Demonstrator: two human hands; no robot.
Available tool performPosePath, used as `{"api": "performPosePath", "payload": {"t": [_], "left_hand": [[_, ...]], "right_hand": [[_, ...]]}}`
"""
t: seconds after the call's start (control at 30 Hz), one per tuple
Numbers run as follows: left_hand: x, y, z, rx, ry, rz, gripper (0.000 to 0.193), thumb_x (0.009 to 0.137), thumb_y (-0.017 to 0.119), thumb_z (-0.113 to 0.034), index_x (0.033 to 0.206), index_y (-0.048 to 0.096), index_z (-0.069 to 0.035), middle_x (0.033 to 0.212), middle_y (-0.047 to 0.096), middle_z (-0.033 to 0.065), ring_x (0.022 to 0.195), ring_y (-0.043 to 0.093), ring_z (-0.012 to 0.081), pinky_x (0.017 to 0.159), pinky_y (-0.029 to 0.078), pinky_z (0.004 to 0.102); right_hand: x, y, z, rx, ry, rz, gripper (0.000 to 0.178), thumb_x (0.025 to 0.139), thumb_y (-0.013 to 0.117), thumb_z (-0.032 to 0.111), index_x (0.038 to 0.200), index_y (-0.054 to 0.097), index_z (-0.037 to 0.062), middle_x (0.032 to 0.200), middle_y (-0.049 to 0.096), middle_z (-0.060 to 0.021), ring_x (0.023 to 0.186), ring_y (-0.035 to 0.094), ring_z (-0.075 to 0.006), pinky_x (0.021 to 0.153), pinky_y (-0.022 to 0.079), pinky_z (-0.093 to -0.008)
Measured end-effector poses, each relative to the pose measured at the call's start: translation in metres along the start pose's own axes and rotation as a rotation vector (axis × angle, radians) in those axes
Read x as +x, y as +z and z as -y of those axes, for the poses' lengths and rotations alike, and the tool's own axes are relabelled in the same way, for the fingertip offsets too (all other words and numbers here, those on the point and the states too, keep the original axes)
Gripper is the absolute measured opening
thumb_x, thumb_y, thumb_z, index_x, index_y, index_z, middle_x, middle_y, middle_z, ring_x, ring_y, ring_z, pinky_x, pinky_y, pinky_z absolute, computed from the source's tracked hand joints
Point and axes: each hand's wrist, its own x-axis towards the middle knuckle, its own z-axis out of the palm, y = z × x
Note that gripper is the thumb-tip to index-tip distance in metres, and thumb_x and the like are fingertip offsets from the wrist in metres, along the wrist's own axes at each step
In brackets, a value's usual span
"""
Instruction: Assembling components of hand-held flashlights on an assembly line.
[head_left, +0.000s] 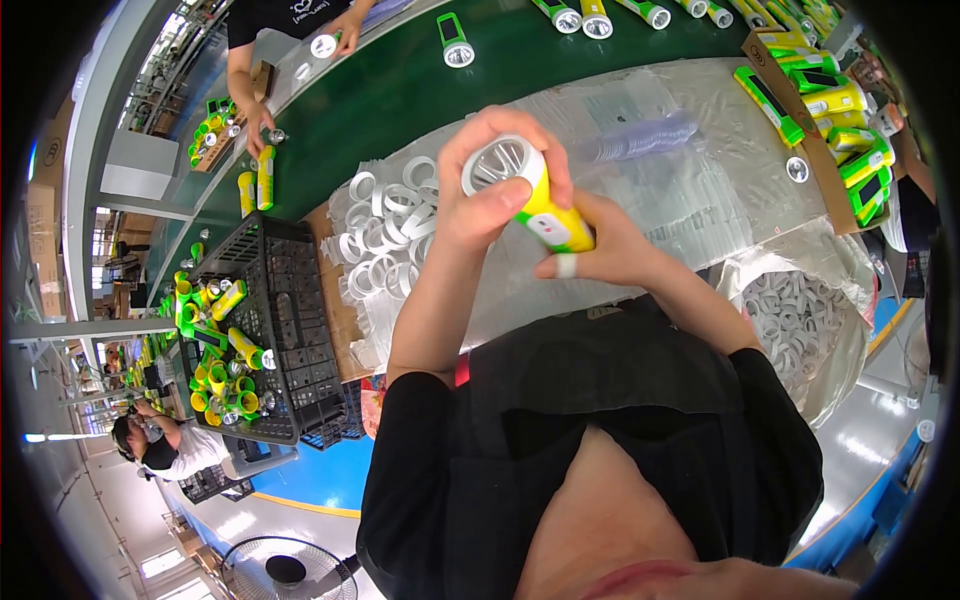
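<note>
A yellow and green flashlight (550, 226) is held tilted above the table, its reflector and white rim (503, 160) facing up and left. My left hand (470, 205) is wrapped round the head end, with the thumb on the rim and fingers over the far side. Lower down, my right hand (615, 245) grips the tail end; a pale band circles one of its fingers. A pile of loose white rings (385, 235) lies on the table left of my hands. Right of the flashlight lies a row of clear plastic discs (645, 138).
A black crate (290, 330) of flashlight parts stands at the left. Finished-looking flashlights (455, 45) lie on the green belt (370, 85) beyond. A box (800, 130) of flashlights is at right, above a bag of white rings (795, 325). A co-worker's hand (258, 125) works across the belt.
</note>
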Motion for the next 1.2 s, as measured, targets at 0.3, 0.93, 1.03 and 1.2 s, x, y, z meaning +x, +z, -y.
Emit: {"api": "performPosePath", "payload": {"t": [0.3, 0.93, 1.03, 1.2], "left_hand": [[-0.005, 0.01, 0.014, -0.424, -0.026, 0.125, 0.046, 0.073, 0.071, -0.024, 0.103, 0.05, 0.004, 0.077, 0.061, 0.0216, 0.06, 0.063, 0.026, 0.054, 0.055, 0.0363], [-0.02, -0.017, 0.008, 0.169, -0.318, -0.443, 0.078, 0.098, 0.021, -0.063, 0.137, 0.041, 0.001, 0.127, 0.055, 0.0225, 0.12, 0.054, 0.0316, 0.103, 0.04, 0.0434], [-0.023, -0.019, 0.007, 0.097, -0.31, -0.442, 0.07, 0.101, 0.031, -0.052, 0.141, 0.033, 0.005, 0.132, 0.053, 0.0206, 0.125, 0.049, 0.0289, 0.106, 0.036, 0.0413], [-0.032, -0.019, 0.009, 0.282, -0.289, -0.48, 0.059, 0.099, 0.05, -0.034, 0.139, 0.037, 0.007, 0.133, 0.052, 0.0199, 0.125, 0.049, 0.0253, 0.106, 0.037, 0.0388]], "right_hand": [[-0.011, 0.014, -0.008, 1.451, 0.485, 0.843, 0.039, 0.075, 0.08, 0.024, 0.089, 0.051, 0.002, 0.061, 0.049, -0.0036, 0.045, 0.044, -0.0089, 0.04, 0.031, -0.0213], [0.001, 0.004, -0.023, 0.561, 0.386, 0.026, 0.051, 0.089, 0.06, 0.049, 0.108, 0.051, 0.003, 0.085, 0.058, -0.0069, 0.062, 0.056, -0.0136, 0.054, 0.045, -0.027], [0.0, 0.002, -0.036, 0.795, 0.392, 0.088, 0.061, 0.09, 0.053, 0.059, 0.111, 0.052, 0.0016, 0.086, 0.058, -0.0084, 0.066, 0.057, -0.0158, 0.058, 0.047, -0.0294], [0.001, -0.006, -0.041, 0.975, 0.42, 0.116, 0.072, 0.089, 0.046, 0.066, 0.121, 0.052, 0.0018, 0.089, 0.06, -0.01, 0.082, 0.06, -0.0189, 0.073, 0.05, -0.0339]]}}
